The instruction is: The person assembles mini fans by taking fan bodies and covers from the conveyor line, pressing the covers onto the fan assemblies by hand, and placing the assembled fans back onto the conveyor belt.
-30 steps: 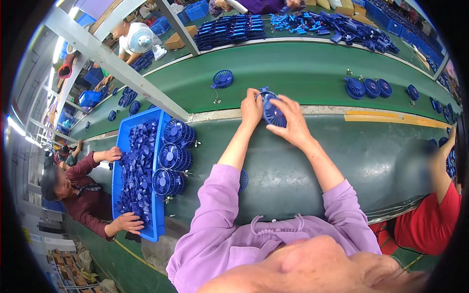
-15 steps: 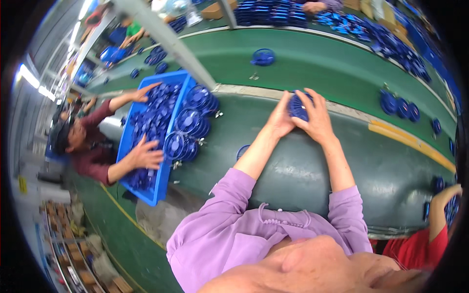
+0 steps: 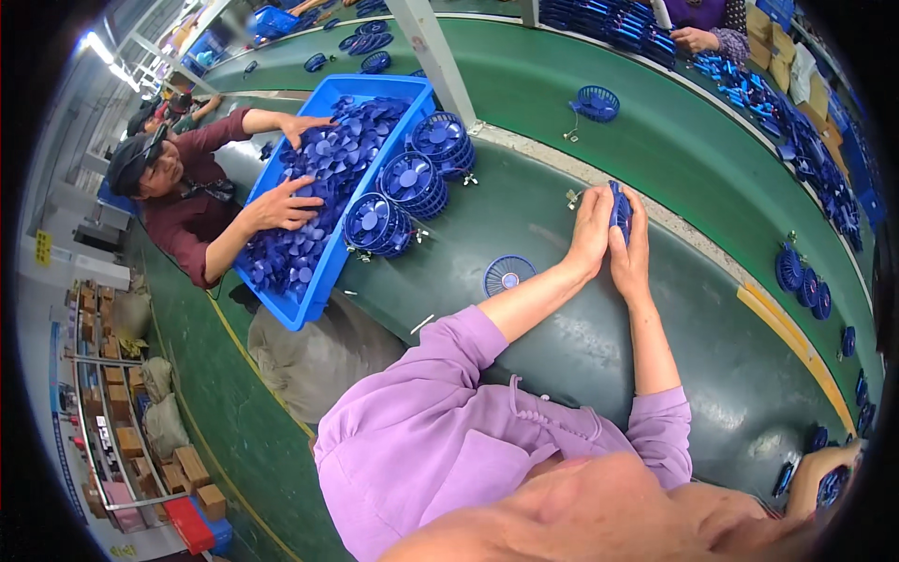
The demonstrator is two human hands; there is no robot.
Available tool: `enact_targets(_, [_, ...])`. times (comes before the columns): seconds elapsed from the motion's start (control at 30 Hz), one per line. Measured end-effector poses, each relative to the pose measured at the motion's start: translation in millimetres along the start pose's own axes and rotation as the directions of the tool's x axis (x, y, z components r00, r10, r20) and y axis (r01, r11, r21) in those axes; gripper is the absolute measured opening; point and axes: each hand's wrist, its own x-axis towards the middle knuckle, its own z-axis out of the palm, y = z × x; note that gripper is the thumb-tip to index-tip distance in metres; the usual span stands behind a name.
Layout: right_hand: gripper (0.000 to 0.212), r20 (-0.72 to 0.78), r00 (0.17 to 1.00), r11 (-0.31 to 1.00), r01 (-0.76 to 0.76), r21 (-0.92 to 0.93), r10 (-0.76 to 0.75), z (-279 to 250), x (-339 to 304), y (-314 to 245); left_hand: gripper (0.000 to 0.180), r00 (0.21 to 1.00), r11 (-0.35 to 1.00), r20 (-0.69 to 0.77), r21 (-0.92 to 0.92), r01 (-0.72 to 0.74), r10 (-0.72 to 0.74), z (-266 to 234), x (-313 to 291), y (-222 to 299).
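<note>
Green floor [image 3: 217,379] w/ yellow lines [image 3: 249,358]; shelf unit [image 3: 100,359] on L side, stacked w/ cardboard boxes [image 3: 194,465]; strip light [image 3: 97,47] lit, upper L; grey-white post [image 3: 435,61] nr top ctr.

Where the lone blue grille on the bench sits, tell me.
Head view, near the middle: the lone blue grille lies on the dark bench, just left of the left forearm.

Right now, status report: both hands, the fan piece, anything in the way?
Left hand and right hand around blue fan piece. Piece seen nearly edge-on. Round blue grille lying on dark green bench. Nothing seen blocking the hands.
</note>
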Motion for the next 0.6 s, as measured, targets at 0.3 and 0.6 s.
enact_targets(0.3, [0.046, -0.154, 0.988, 0.999, -0.014, -0.036, 0.008, -36, 40, 21, 0.042, 0.911, 0.615, 0.386, 0.687, -0.388, 0.143, 3, 60, 5])
enact_targets(0.6, [0.042, 0.043, 0.995, 0.860, 0.100, -0.500, -0.091, -44, 31, 0, 0.053, 0.944, -0.074, 0.325, 0.944, -0.321, 0.058, 3, 175, 16])
